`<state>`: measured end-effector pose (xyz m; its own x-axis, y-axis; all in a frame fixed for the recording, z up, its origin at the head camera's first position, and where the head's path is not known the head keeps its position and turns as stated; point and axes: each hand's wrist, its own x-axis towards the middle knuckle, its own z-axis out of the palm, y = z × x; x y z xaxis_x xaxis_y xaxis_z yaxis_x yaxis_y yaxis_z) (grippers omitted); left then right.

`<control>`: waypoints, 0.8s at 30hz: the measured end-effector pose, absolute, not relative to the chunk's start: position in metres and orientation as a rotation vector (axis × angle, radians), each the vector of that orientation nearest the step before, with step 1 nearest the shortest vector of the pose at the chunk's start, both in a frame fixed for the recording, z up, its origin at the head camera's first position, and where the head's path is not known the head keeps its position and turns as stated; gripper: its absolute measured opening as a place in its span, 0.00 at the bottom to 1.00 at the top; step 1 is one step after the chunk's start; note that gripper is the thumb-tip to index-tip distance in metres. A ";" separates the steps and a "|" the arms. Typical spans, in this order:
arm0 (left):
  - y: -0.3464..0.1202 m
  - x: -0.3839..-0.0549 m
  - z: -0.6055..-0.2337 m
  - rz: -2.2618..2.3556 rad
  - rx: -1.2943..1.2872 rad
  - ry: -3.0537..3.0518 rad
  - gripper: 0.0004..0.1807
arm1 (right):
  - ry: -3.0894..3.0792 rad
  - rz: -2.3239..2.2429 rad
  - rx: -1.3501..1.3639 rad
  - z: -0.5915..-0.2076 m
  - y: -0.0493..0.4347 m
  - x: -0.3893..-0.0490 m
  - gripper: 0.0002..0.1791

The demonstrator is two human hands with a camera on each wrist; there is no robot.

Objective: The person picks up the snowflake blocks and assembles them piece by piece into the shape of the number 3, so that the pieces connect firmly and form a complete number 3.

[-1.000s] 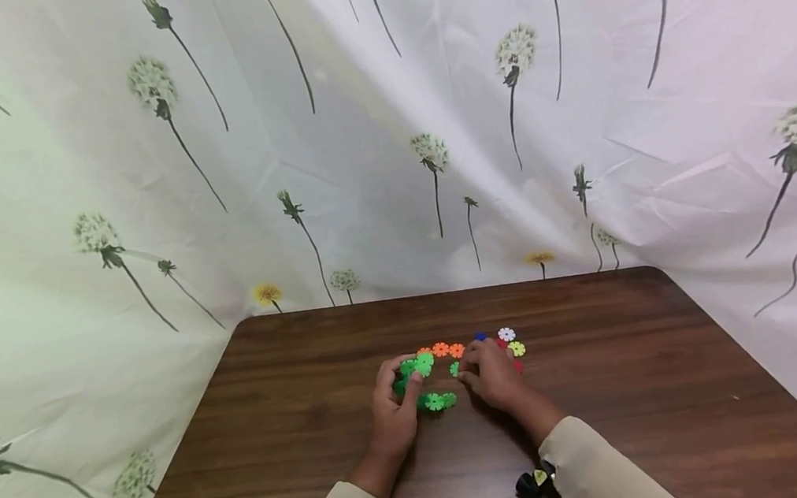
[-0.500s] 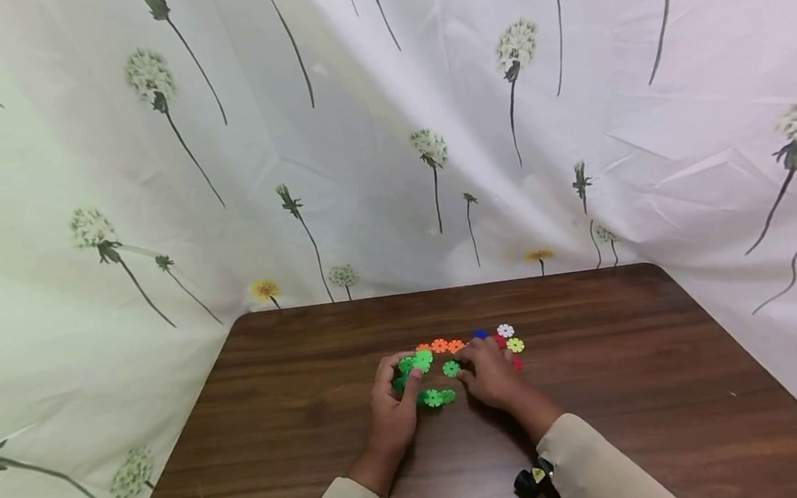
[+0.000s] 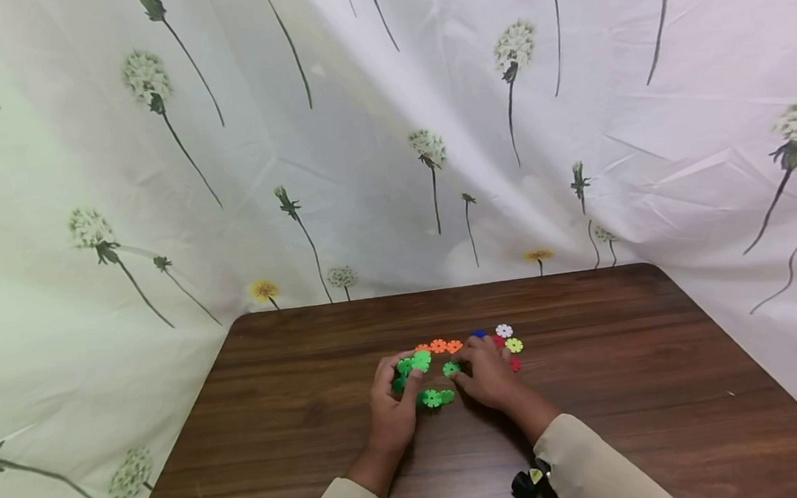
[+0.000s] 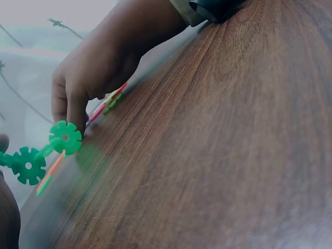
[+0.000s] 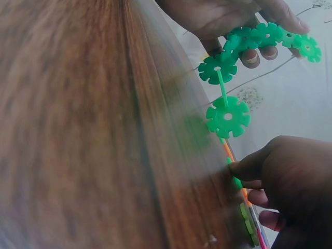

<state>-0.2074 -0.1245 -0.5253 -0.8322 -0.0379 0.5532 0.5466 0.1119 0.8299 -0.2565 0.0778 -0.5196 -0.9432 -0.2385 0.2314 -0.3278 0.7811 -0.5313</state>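
Holding a green chain (image 3: 420, 360) of linked discs in the left hand (image 3: 393, 415), by a curl of fingers and thumb, clear of the brown table (image 3: 281, 449). Bent into an arc rather than a straight line, and open towards the right. Across from that opening, to the right of the chain's far end and beyond its near end, a loose green disc (image 3: 450, 369). Right at the fingertips of the right hand (image 3: 491, 379), so far nearer to it than to the left palm. Touched at the rim by the right thumb (seen edge-on from the right wrist, so hard to judge as flat or tipped). Bent inward at the right fingers, with little gap; cannot tell whether pinching or merely touching. Close behind, a row of orange discs (image 3: 439, 346).
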 end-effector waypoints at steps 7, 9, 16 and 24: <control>-0.126 -0.206 -0.526 -1.765 -0.479 -1.963 0.15 | -2.832 0.956 0.412 -0.520 0.076 -0.255 0.12; -0.127 -0.206 -0.526 -1.762 -0.468 -1.971 0.15 | -2.813 0.982 0.393 -0.520 0.076 -0.255 0.11; -0.126 -0.206 -0.523 -1.781 -0.468 -1.978 0.16 | -2.732 1.057 0.376 -0.522 0.077 -0.257 0.14; -0.126 -0.206 -0.524 -1.784 -0.474 -1.976 0.18 | -2.693 1.093 0.393 -0.522 0.078 -0.255 0.12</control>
<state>-0.2063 -0.1261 -0.5242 -0.8471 -0.0360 0.5303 0.5238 0.1120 0.8444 -0.2551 0.0776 -0.5218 -0.9428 -0.1664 0.2888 -0.3206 0.6897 -0.6493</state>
